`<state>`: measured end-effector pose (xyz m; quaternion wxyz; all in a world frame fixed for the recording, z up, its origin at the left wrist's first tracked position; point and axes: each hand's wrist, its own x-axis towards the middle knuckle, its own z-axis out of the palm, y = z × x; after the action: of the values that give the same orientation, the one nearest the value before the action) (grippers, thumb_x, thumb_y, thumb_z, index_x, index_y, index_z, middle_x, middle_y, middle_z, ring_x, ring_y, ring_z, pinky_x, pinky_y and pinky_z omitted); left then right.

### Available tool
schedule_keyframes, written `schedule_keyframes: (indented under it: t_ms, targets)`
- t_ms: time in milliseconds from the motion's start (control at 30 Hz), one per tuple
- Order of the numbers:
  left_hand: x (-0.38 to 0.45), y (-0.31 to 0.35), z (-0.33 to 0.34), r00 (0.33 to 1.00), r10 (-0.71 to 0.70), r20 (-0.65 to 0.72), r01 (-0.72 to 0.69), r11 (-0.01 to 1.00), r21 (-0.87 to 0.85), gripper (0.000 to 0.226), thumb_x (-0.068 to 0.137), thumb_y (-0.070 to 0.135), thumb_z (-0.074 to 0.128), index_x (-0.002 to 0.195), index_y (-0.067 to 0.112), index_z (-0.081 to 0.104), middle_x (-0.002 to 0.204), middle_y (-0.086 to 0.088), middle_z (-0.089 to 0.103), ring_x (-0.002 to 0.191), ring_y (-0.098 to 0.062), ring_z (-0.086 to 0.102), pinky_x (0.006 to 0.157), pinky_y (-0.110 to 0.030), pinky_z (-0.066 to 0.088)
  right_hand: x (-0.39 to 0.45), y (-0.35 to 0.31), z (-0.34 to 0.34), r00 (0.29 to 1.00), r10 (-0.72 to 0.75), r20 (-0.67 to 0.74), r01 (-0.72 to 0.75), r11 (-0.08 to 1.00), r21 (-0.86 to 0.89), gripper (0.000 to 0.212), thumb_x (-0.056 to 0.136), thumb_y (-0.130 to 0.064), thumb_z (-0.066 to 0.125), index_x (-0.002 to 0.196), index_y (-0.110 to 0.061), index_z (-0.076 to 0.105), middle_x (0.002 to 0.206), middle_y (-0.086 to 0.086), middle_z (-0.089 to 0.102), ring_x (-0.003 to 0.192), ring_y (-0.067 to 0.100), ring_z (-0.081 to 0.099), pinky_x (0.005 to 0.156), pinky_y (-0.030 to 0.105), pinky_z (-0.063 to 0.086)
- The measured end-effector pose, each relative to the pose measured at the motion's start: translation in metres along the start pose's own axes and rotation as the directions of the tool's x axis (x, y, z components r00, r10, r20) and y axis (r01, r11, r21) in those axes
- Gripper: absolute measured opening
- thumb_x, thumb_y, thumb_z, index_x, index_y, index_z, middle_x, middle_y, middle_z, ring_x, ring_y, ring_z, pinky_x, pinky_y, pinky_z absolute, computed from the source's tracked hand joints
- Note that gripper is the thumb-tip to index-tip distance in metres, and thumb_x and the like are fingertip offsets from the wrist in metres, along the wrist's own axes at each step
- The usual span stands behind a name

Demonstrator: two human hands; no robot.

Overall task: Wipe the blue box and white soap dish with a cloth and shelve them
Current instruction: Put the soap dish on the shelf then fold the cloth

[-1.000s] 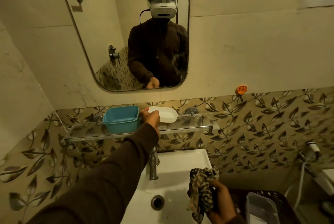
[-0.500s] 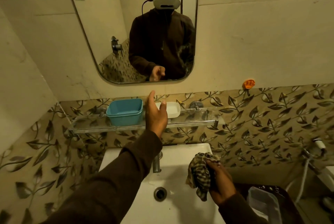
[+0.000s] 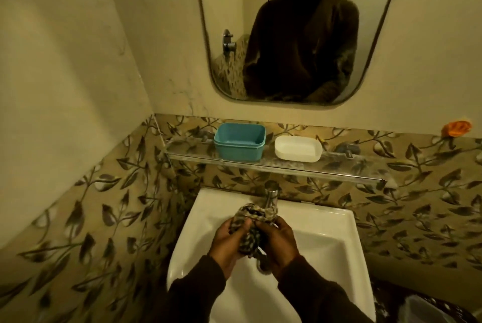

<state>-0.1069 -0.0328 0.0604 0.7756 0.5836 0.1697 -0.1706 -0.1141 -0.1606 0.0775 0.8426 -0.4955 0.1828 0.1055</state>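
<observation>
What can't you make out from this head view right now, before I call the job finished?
- Sink drain: mostly hidden behind both hands and the cloth.
- Tap spout: its lower part is covered by the cloth.
- Left hand and right hand palms: turned inward around the cloth.
- Blue box and white soap dish on the shelf: too dim to judge cleanliness.
- Bin at the bottom right: cut off by the edge.

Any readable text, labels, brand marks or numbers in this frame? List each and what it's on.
None readable.
Blue plastic box on the glass wall shelf: no label visible.
White oval soap dish: plain, no mark.
Checked cloth, gripped by left hand and right hand over the white ceramic sink: pattern only.
Chrome tap: any mark is too blurred to tell.
</observation>
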Motion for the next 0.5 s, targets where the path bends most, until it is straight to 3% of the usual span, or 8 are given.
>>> schedule_keyframes:
  t_ms: [100,200,267,333,433,500]
  targets:
    - [0.021,0.020,-0.025,0.986,0.086,-0.145,-0.095,0.994,-0.053,0.042,0.090,0.003,0.069,0.130,0.009,0.061,0.118,-0.017,0.072,0.107,-0.034,0.070,0.081,-0.046,0.061,0.028,-0.001,0.028,0.989,-0.141,0.033,0.145,0.957,-0.250,0.030,0.082,0.003,0.063,0.107,-0.014,0.062,0.108,0.015,0.069,0.098,0.026,0.065,0.078,0.036,0.057]
    - [0.044,0.042,-0.043,0.980,0.064,-0.186,-0.087,0.990,-0.115,0.057,0.085,-0.015,0.064,0.134,0.013,0.056,0.123,-0.017,0.068,0.105,-0.034,0.067,0.072,-0.042,0.060,0.053,0.000,0.048,0.984,-0.131,0.122,0.165,0.930,-0.329,0.046,0.077,0.004,0.070,0.113,-0.018,0.053,0.111,0.014,0.064,0.098,0.029,0.063,0.083,0.051,0.056]
    - [0.060,0.054,-0.052,0.977,0.035,-0.209,-0.067,0.987,-0.145,0.071,0.083,-0.022,0.059,0.139,0.020,0.051,0.129,-0.021,0.062,0.111,-0.039,0.062,0.077,-0.047,0.058,0.069,0.001,0.060,0.981,-0.067,0.181,0.126,0.933,-0.338,0.052,0.078,0.003,0.070,0.120,-0.020,0.050,0.108,0.009,0.063,0.094,0.028,0.063,0.072,0.048,0.059]
    - [0.075,0.065,-0.057,0.960,0.048,-0.274,-0.077,0.992,-0.097,0.067,0.085,-0.021,0.059,0.136,0.022,0.053,0.132,-0.023,0.060,0.116,-0.043,0.059,0.086,-0.053,0.056,0.091,0.003,0.070,0.986,-0.016,0.168,0.070,0.943,-0.324,0.047,0.082,0.004,0.066,0.120,-0.019,0.051,0.104,0.006,0.062,0.088,0.029,0.061,0.065,0.043,0.056]
    - [0.100,0.073,-0.066,0.941,0.093,-0.326,-0.109,0.994,-0.032,0.060,0.085,-0.020,0.061,0.132,0.016,0.055,0.138,-0.025,0.057,0.123,-0.044,0.056,0.099,-0.055,0.051,0.122,0.006,0.084,0.994,0.012,0.108,0.022,0.951,-0.308,0.026,0.084,0.012,0.058,0.095,-0.012,0.061,0.104,0.017,0.060,0.082,0.033,0.059,0.059,0.036,0.052]
    - [0.117,0.081,-0.070,0.936,0.121,-0.331,-0.116,0.993,0.033,0.062,0.085,-0.020,0.060,0.140,0.007,0.049,0.143,-0.026,0.053,0.129,-0.044,0.052,0.109,-0.058,0.044,0.143,0.009,0.091,0.998,0.008,0.058,0.011,0.948,-0.317,0.030,0.083,0.015,0.057,0.080,-0.014,0.062,0.099,0.019,0.060,0.082,0.034,0.058,0.062,0.039,0.051]
